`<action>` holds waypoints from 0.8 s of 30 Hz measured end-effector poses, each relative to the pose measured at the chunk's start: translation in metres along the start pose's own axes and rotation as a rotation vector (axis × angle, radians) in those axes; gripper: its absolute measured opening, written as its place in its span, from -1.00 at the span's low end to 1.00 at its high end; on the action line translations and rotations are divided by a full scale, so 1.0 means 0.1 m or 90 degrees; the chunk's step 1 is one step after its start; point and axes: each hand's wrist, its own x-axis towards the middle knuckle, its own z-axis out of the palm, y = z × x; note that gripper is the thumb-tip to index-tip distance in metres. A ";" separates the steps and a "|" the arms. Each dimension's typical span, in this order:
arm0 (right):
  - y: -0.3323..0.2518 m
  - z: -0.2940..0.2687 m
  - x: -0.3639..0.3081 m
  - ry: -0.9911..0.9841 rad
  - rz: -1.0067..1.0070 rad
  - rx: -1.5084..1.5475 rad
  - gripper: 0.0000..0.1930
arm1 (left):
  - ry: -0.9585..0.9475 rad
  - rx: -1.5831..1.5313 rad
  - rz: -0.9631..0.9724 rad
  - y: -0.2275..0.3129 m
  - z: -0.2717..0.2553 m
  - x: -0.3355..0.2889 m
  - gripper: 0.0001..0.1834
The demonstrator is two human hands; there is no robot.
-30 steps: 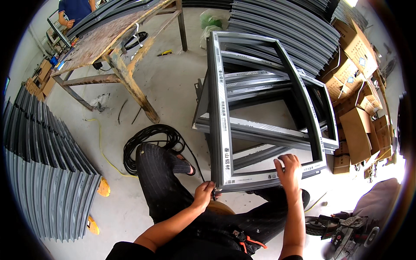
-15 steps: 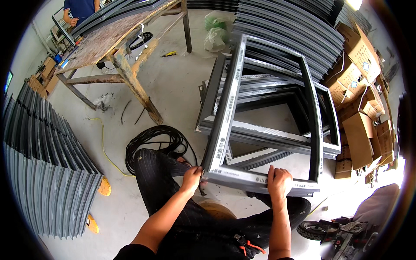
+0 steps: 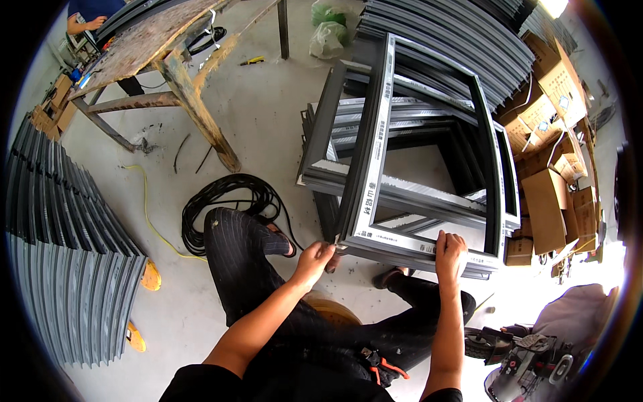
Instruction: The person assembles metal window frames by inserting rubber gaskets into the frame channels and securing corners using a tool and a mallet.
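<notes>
A grey rectangular window frame [image 3: 367, 194] with printed white film strips leans over other frames in front of me. My right hand [image 3: 452, 256] is closed round its near bar, thumb on top. At the frame's near left corner, my left hand [image 3: 313, 264] is closed, its thumb and fingertips at the corner's edge; a small pale bit shows there, too small to name. Beneath lie several stacked grey frames [image 3: 323, 175], set at angles to one another. Orange-handled pliers [image 3: 392, 367] rest at my waist.
A worn workbench [image 3: 144, 47] stands at the far left with a person [image 3: 94, 17] behind it. Coiled black cable [image 3: 231, 184] lies by my knee. Grey profile stacks [image 3: 74, 281] flank the left; cardboard boxes [image 3: 546, 208] and a small wheeled vehicle [image 3: 536, 362] are at right.
The upper window frame and both hands have shifted slightly right and away in the view. My view has turned a little, so the bench and cable sit farther left and higher.
</notes>
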 end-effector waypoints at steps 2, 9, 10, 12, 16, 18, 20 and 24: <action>-0.18 -0.11 -0.14 0.046 -0.059 -0.007 -0.87 | 0.034 0.033 0.046 -0.04 -0.06 -0.13 -0.84; -0.72 -0.76 -1.57 -0.377 -0.090 0.177 -0.72 | 0.061 0.136 0.121 -0.10 -0.06 -0.24 -0.88; -0.75 -0.80 -1.76 -0.432 -0.094 0.204 -0.69 | 0.063 0.124 0.129 -0.08 -0.03 -0.24 -0.88; -1.00 -0.96 -1.85 -0.516 -0.045 0.155 -0.58 | 0.079 0.132 0.119 -0.08 0.01 -0.25 -0.87; -0.99 -0.89 -2.02 -0.539 -0.019 0.074 -0.44 | 0.098 0.183 0.101 -0.05 0.02 -0.22 -0.83; -0.95 -0.79 -2.07 -0.547 -0.032 0.051 -0.43 | 0.103 0.166 0.093 -0.07 0.01 -0.19 -0.80; -0.93 -0.76 -2.07 -0.544 -0.036 0.070 -0.41 | 0.108 0.119 0.066 -0.07 0.04 -0.16 -0.79; -0.81 -0.80 -1.85 -0.564 0.051 0.264 -0.36 | 0.089 -0.016 -0.037 0.06 0.08 -0.19 -0.79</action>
